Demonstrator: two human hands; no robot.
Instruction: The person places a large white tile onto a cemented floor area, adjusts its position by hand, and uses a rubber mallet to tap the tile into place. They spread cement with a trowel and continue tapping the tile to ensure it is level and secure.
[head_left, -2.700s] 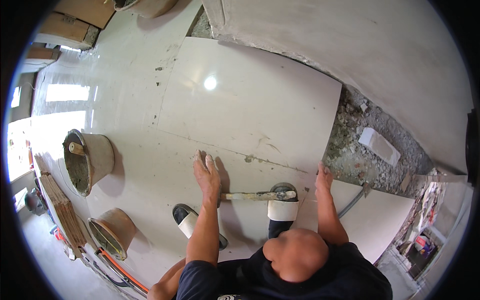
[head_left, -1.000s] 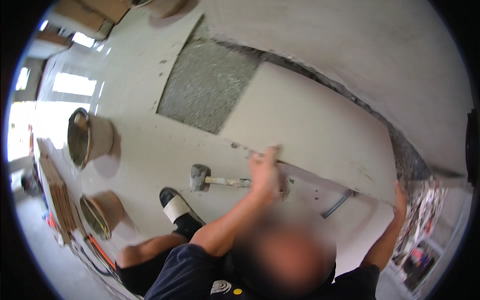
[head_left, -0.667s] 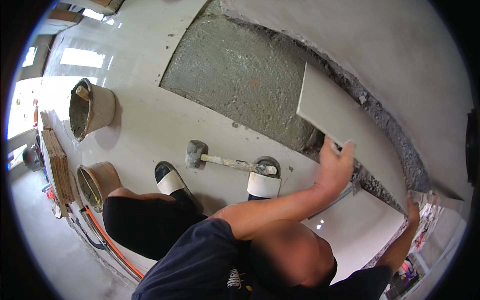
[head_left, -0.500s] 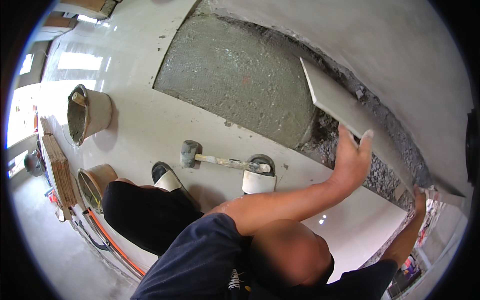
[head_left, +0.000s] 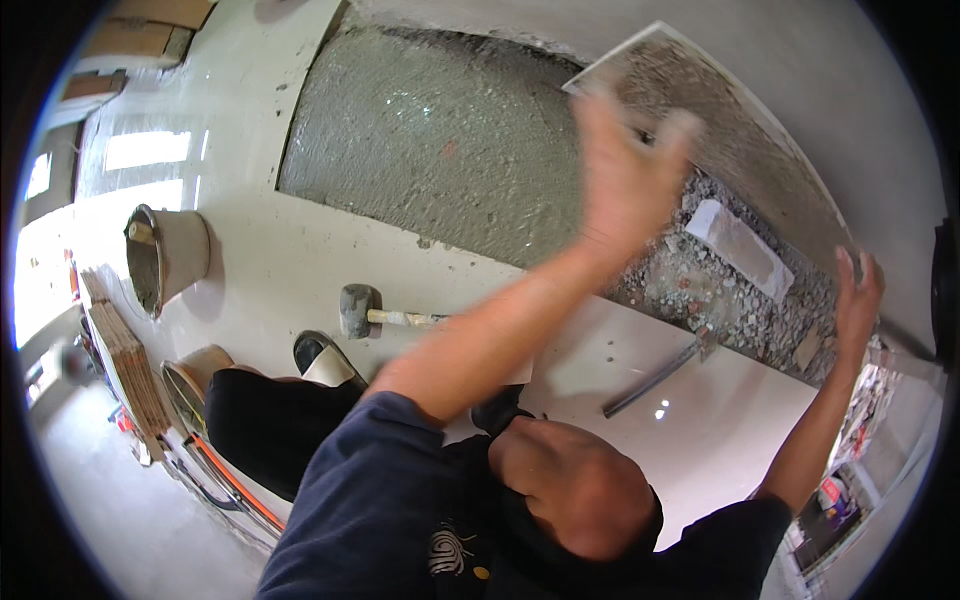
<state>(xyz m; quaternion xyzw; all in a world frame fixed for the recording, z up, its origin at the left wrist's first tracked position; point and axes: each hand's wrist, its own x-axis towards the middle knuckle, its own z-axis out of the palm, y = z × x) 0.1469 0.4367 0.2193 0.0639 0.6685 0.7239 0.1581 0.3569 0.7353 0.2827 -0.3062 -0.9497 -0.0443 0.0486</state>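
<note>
A large tile stands tilted up against the wall, its rough grey-brown back toward me and a pale edge along the top. My left hand is blurred in front of that back, thumb and fingers spread. At the tile's right end, my right hand has thumb and fingers about the corner. Below the tile, a white block lies on loose gravel. Wet grey mortar spreads in a bed to the left of my left hand.
A rubber mallet lies on the pale laid tiles, its handle partly behind my left arm. Nearer the gravel is a dark-handled tool. Two buckets stand at left, beside stacked cardboard. The wall borders the far right.
The tile has risen and swung back toward the wall, baring its underside, the white block and more gravel. Both hands moved up; my left hand came off its lower edge.
</note>
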